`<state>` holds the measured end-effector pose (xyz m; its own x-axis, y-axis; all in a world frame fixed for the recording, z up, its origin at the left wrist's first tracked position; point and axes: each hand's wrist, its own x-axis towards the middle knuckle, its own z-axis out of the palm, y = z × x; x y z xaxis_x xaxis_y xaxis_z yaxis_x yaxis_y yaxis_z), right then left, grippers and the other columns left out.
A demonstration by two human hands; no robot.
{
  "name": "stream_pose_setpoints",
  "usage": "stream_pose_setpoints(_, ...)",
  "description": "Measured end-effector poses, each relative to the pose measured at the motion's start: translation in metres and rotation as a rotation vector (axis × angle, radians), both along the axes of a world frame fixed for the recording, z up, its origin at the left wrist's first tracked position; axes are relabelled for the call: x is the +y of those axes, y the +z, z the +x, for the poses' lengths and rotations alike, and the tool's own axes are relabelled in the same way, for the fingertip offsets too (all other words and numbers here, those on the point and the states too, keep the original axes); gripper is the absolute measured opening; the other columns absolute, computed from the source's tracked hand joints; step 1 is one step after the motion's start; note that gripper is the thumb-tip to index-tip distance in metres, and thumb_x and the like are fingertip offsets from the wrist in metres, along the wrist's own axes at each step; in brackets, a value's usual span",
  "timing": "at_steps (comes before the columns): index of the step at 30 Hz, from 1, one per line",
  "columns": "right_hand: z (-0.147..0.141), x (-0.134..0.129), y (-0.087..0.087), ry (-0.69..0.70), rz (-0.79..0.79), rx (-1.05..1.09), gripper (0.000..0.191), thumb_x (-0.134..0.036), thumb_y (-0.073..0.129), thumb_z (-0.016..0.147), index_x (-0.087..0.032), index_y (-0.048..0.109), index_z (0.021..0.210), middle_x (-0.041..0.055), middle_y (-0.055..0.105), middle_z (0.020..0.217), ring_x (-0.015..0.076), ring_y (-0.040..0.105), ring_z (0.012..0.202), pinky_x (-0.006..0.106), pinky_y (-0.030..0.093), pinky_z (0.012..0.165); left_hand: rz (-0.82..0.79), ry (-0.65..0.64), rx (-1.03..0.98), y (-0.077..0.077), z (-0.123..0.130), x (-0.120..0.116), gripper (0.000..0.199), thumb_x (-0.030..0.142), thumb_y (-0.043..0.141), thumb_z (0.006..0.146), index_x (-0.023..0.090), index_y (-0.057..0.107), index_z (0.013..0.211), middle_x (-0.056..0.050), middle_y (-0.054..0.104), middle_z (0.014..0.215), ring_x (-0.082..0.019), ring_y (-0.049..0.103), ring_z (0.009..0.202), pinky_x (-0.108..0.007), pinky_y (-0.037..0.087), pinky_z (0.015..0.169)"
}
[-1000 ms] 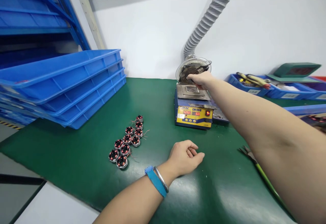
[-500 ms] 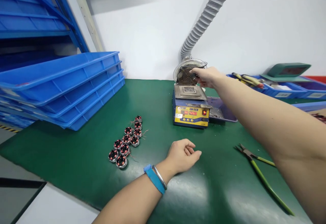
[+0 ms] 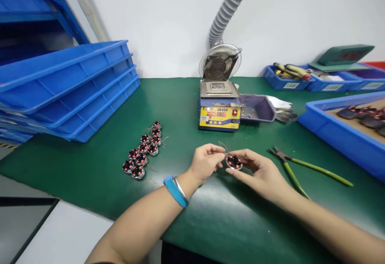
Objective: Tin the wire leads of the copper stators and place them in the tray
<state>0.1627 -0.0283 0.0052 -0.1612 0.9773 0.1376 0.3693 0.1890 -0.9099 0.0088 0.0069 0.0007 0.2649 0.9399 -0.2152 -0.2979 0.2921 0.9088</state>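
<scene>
My right hand holds a small round motor stator, with copper windings and a black centre, between thumb and fingers. At its left side my left hand, with a blue strap and silver bangle on the wrist, is closed in a pinch on the thin wires of that stator. Partly hidden by the fingers, the wires stick up and back. Several similar stators stand in two slanting rows left of my hands. Beyond my hands is a solder pot with a yellow front and lit red digits.
Green-handled pliers lie open on the green table, right of my right hand. A purple tray and gloves sit beside the pot. Blue crates are stacked at left. A blue bin stands at right.
My right hand has come back from above the solder pot to near my left hand, and the stator now shows in it. My left fingers have closed at the wires. The view has shifted.
</scene>
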Motion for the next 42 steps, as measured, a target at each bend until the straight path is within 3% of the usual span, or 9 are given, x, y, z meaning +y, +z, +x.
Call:
stream_pose_setpoints(3, 0.0, -0.016, -0.016, -0.006, 0.141, -0.103, 0.03, -0.039, 0.072, 0.073, -0.019, 0.062, 0.092, 0.006, 0.069, 0.085, 0.0194, 0.067, 0.078, 0.034, 0.056, 0.075, -0.006, 0.0, -0.023, -0.001, 0.004, -0.007, 0.02, 0.024, 0.069, 0.058, 0.012, 0.059, 0.069, 0.003, 0.054, 0.051, -0.004, 0.044, 0.041, -0.015, 0.029, 0.039)
stream_pose_setpoints(7, -0.001, -0.019, -0.018, -0.004, 0.222, -0.166, 0.023, -0.036, 0.069, 0.075, -0.02, 0.061, 0.089, 0.0044, 0.069, 0.082, 0.0179, 0.066, 0.073, 0.032, 0.055, 0.07, -0.018, 0.017, -0.006, -0.003, 0.006, -0.011, 0.023, 0.028, 0.071, 0.055, 0.013, 0.058, 0.067, 0.003, 0.053, 0.05, -0.004, 0.043, 0.04, -0.015, 0.028, 0.037)
stream_pose_setpoints(20, 0.002, -0.017, -0.025, 0.01, 0.22, -0.172, 0.024, -0.036, 0.069, 0.075, -0.02, 0.06, 0.091, 0.0029, 0.069, 0.082, 0.0169, 0.066, 0.072, 0.03, 0.054, 0.067, -0.065, 0.047, 0.05, -0.003, 0.007, -0.01, 0.036, 0.033, 0.079, 0.054, 0.012, 0.055, 0.072, -0.001, 0.061, 0.058, -0.008, 0.055, 0.046, -0.017, 0.044, 0.043)
stream_pose_setpoints(27, 0.003, -0.016, -0.024, 0.028, 0.192, -0.157, 0.025, -0.036, 0.069, 0.076, -0.02, 0.06, 0.092, 0.0044, 0.069, 0.084, 0.0176, 0.066, 0.073, 0.031, 0.055, 0.07, 0.008, 0.058, 0.075, -0.006, 0.005, -0.006, 0.038, 0.038, 0.079, 0.055, 0.014, 0.053, 0.068, -0.001, 0.062, 0.059, -0.007, 0.054, 0.045, -0.015, 0.039, 0.04)
stream_pose_setpoints(31, 0.011, -0.016, -0.014, -0.002, 0.276, -0.105, 0.025, -0.032, 0.07, 0.076, -0.019, 0.059, 0.093, 0.0084, 0.067, 0.095, 0.0187, 0.066, 0.084, 0.031, 0.056, 0.073, 0.099, 0.102, 0.112, -0.005, 0.001, -0.007, 0.04, 0.042, 0.076, 0.061, 0.013, 0.055, 0.08, -0.002, 0.064, 0.068, -0.006, 0.053, 0.046, -0.015, 0.035, 0.039)
stream_pose_setpoints(35, 0.052, -0.005, 0.016, -0.177, 0.423, -0.1, 0.026, -0.033, 0.071, 0.075, -0.018, 0.06, 0.093, 0.013, 0.061, 0.113, 0.019, 0.065, 0.092, 0.031, 0.057, 0.075, 0.159, 0.103, 0.183, -0.006, -0.002, -0.006, 0.045, 0.044, 0.074, 0.066, 0.014, 0.055, 0.093, -0.005, 0.066, 0.081, -0.008, 0.055, 0.051, -0.017, 0.037, 0.041)
stream_pose_setpoints(38, 0.119, 0.006, 0.049, -0.437, 0.458, -0.2, 0.031, -0.034, 0.072, 0.074, -0.016, 0.061, 0.097, 0.0121, 0.062, 0.112, 0.019, 0.065, 0.094, 0.031, 0.056, 0.081, 0.192, 0.014, 0.262, -0.01, -0.003, -0.004, 0.044, 0.042, 0.073, 0.068, 0.014, 0.055, 0.098, -0.006, 0.066, 0.084, -0.01, 0.057, 0.054, -0.019, 0.04, 0.043)
stream_pose_setpoints(41, 0.202, 0.007, 0.08, -0.823, 0.26, -0.393, 0.038, -0.038, 0.071, 0.074, -0.011, 0.062, 0.1, 0.0122, 0.066, 0.104, 0.0162, 0.065, 0.087, 0.025, 0.052, 0.079, 0.207, -0.065, 0.301, -0.013, -0.004, -0.005, 0.047, 0.041, 0.074, 0.065, 0.014, 0.055, 0.099, -0.007, 0.066, 0.085, -0.012, 0.059, 0.057, -0.021, 0.044, 0.045)
stream_pose_setpoints(42, 0.228, 0.005, 0.086, -0.877, 0.204, -0.422, 0.04, -0.041, 0.067, 0.076, -0.008, 0.063, 0.099, 0.0144, 0.067, 0.1, 0.0169, 0.065, 0.085, 0.025, 0.051, 0.076, 0.211, -0.071, 0.307, -0.013, -0.003, -0.005, 0.048, 0.042, 0.075, 0.064, 0.014, 0.056, 0.098, -0.007, 0.066, 0.085, -0.012, 0.059, 0.057, -0.022, 0.044, 0.045)
